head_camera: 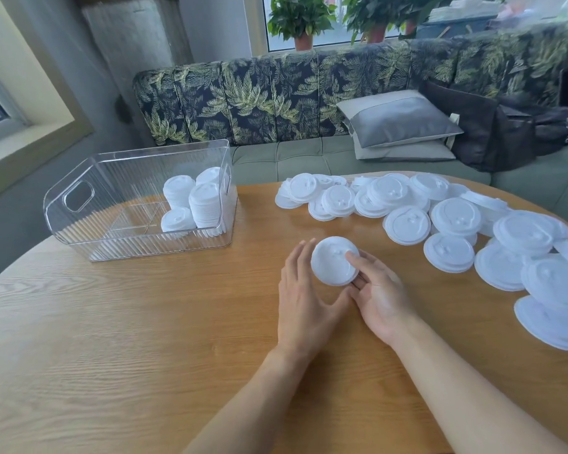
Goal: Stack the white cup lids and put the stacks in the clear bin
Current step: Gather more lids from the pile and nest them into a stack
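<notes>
Wood table (145,322): lid (332,267) btwn L/R fingers (296,260)

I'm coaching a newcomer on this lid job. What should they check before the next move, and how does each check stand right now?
1. Grip on the held lid: ok; the right hand pinches it, thumb on top, and the left hand rests its fingers against its edge.
2. Held piece is a finished stack: cannot tell; only its top shows.
3. Clear bin upright and open-topped: ok.
4. Room in the clear bin: ok; the stacks stand at its right end, and the left part of its floor is bare.
5. Loose lids all gathered: not ok; many lie spread on the table to the right.
</notes>
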Available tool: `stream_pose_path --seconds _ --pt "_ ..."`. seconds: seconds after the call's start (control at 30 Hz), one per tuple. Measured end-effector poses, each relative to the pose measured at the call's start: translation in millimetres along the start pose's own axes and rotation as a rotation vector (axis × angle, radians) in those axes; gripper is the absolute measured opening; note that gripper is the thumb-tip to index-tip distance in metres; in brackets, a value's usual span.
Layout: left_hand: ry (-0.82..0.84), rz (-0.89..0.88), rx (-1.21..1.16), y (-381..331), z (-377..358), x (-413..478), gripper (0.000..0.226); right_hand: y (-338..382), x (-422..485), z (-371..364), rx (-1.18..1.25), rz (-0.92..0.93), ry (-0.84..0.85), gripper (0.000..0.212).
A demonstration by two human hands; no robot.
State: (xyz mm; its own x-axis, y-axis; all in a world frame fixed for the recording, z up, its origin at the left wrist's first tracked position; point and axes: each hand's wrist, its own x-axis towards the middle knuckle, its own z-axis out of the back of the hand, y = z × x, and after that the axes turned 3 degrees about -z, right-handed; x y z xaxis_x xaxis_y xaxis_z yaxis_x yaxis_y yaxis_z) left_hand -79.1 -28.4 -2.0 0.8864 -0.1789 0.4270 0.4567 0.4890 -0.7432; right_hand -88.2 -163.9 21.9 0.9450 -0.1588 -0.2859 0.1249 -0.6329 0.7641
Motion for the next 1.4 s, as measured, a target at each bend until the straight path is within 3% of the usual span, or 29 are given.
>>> stream_pose_path --seconds 0.4,0.97,1.1,1.13,1.27,1.4 --pt "0.049 0.026 -0.020 -1 3 0 0.089 -1 6 6 0.073 -0.073 -0.035 0.031" --pt "0.056 0.007 -0.035 9 0 -2 0.091 -2 3 1 -0.067 -0.042 0.034 0.038" --pt "0.066 0.091 -0.139 6 0 -1 0.095 -1 1 2 -0.020 -0.025 0.025 0.023" --pt "0.037 0.142 -0.195 5 1 0 0.088 -1 1 2 0.004 -0.028 0.030 0.022" --pt "-0.048 0.253 -0.429 7 9 7 0.021 -1 0 1 -0.010 -0.016 0.035 0.031" --pt "-0.053 0.299 -0.512 11 14 9 0.018 -1 -1 0 -0.037 -0.005 0.042 0.045"
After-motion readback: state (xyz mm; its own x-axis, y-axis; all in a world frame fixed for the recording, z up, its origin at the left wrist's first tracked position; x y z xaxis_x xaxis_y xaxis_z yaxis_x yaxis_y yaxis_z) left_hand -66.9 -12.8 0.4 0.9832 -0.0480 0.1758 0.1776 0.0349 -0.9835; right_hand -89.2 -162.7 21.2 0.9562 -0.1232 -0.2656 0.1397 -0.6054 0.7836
